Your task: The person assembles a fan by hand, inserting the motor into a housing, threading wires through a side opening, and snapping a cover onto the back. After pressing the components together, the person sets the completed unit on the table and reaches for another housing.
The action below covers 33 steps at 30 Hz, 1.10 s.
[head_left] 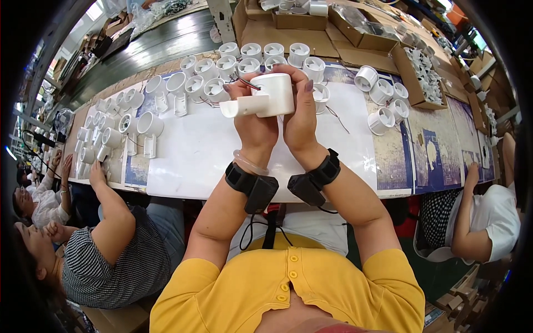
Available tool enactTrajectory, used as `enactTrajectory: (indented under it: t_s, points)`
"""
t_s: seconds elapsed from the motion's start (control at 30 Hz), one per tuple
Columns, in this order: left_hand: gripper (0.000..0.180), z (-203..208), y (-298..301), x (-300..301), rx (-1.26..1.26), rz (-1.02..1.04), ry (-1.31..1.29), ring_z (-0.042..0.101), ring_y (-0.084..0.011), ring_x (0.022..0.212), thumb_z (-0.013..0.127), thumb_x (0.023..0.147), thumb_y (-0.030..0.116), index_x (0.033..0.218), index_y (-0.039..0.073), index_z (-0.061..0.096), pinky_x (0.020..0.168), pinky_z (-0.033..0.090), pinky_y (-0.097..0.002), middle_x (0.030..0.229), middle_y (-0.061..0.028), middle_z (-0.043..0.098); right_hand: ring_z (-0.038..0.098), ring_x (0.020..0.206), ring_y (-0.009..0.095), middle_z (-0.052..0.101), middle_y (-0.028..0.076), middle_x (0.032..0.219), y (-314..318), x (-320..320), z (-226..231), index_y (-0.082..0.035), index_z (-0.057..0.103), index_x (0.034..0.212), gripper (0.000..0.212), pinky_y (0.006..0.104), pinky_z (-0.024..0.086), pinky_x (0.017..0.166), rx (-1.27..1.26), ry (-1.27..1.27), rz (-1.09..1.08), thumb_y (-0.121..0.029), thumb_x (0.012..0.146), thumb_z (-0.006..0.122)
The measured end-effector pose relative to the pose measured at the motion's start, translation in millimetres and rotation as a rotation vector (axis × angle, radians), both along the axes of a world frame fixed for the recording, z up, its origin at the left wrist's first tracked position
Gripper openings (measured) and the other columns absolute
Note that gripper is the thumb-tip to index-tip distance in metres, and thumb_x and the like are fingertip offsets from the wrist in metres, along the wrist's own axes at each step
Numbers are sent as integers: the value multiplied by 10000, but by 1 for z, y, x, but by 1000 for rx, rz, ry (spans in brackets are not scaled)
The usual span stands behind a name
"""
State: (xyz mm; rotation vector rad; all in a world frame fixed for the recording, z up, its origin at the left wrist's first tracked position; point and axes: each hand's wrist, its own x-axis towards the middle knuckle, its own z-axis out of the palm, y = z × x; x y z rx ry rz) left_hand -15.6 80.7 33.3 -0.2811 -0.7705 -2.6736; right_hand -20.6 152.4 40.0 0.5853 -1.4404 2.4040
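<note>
Two bare hands, the left hand (255,129) and the right hand (301,115), hold one white cup (277,93) between them above the table. Their wrists come close together below it, and the grip is only as wide as the cup, with the fingers curled around its sides and far edge. The cup sits at the upper part of the grip; its trough-shaped arm (245,106) sticks out to the left, passing in front of the left hand. A dark red wire (247,84) runs from the cup's side toward the left fingers. Below the hands, a white sheet (333,161) covers the middle of the table.

To the right, a long cardboard box (407,79) is heaped with white fan blades (423,69). Beyond, another cardboard box (355,40) holds clear plastic bags (355,21). Just past the hands stand rows of white cups with fans (251,51) set inside them. A smaller cluster of similar cups (381,120) stands between the sheet and the long box. At the far left, a co-worker's hand (97,173) is beside more white cups (111,137).
</note>
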Motion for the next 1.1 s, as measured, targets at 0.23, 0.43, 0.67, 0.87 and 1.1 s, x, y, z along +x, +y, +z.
enactTrajectory:
  t_s: [0.23, 0.43, 0.67, 0.87, 1.1]
  points:
    - [724, 9, 24, 13, -469, 172, 180, 469, -213, 1164, 372, 885, 658, 1261, 40, 400, 996, 376, -346, 1241, -91, 498, 523, 1046, 201, 572, 96, 1067, 34, -14, 9, -34, 520, 1096, 538, 336, 393, 941, -101, -88, 5, -474, 987, 230]
    - [662, -1, 22, 11, -444, 81, 159, 396, -233, 1251, 525, 841, 590, 1275, 106, 402, 1040, 342, -363, 1340, -101, 423, 512, 1049, 213, 586, 102, 1036, 39, -9, 20, -27, 517, 1089, 551, 371, 376, 958, 665, 479, -412, -479, 987, 220]
    - [512, 15, 5, 8, 30, -376, 90, 371, -245, 1281, 615, 818, 370, 1243, 171, 412, 1064, 332, -393, 1413, -117, 371, 506, 1030, 206, 566, 98, 1047, 22, 2, 10, -33, 501, 1101, 469, 354, 364, 966, 95, 84, -81, -414, 1003, 245]
    - [446, 12, 12, 13, -45, -282, 75, 379, -241, 1277, 601, 818, 303, 1207, 166, 431, 1067, 334, -393, 1437, -110, 350, 529, 997, 170, 561, 92, 993, 9, 15, 14, -36, 478, 1083, 384, 303, 426, 891, -91, 42, -41, -335, 1017, 246]
    - [434, 6, 19, 12, -152, -145, 97, 372, -236, 1286, 590, 834, 265, 1222, 145, 437, 1070, 319, -383, 1451, -119, 327, 532, 1024, 156, 549, 87, 1005, 21, 5, 16, -43, 465, 1028, 320, 281, 438, 881, -112, -17, 70, -319, 1010, 304]
